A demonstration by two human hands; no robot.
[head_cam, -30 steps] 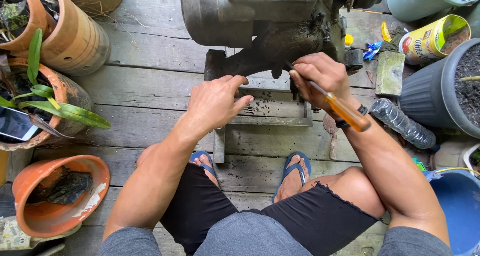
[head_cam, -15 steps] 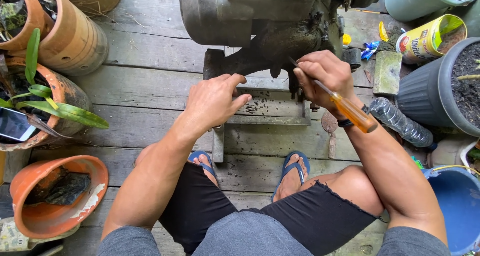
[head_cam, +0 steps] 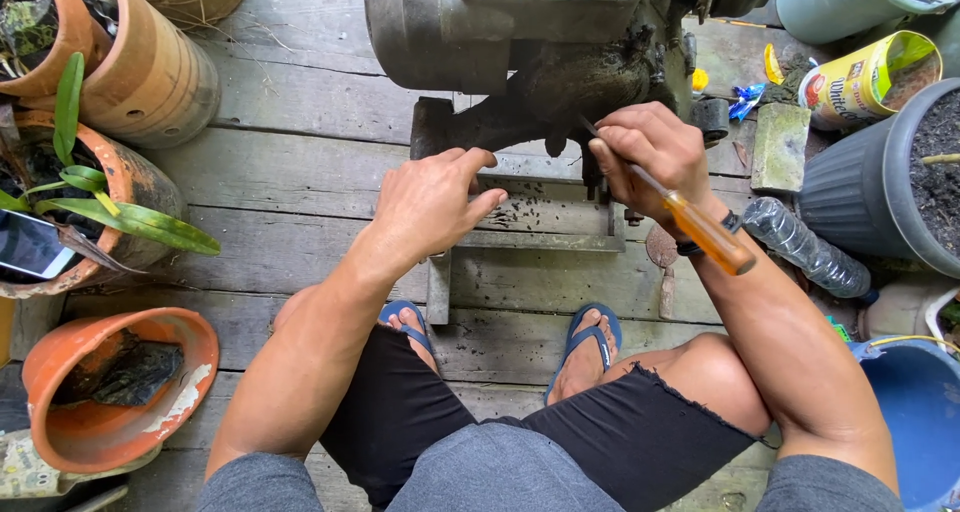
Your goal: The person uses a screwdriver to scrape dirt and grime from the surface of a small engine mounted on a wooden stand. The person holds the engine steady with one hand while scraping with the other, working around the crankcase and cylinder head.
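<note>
Little has shifted since the earlier frames: right hand (head_cam: 652, 157) keeps its grip on the screwdriver (head_cam: 690, 217), handle dropped a touch lower toward the wrist. Tool's long axis runs on a diagonal, orange handle trailing back and down past the wrist, metal shaft pointing up and away from the fingers into the grimy underside of the engine (head_cam: 520, 42). Tip lies just beyond the fingertips; contact point too dark to tell. Fingers closed round the shaft near the handle, pencil-style. Left hand (head_cam: 432, 204) holds nothing, fingers loosely curled and half open, hovering or resting over the metal base frame (head_cam: 545, 227), beside the right hand. Right hand is nearer the work point.
</note>
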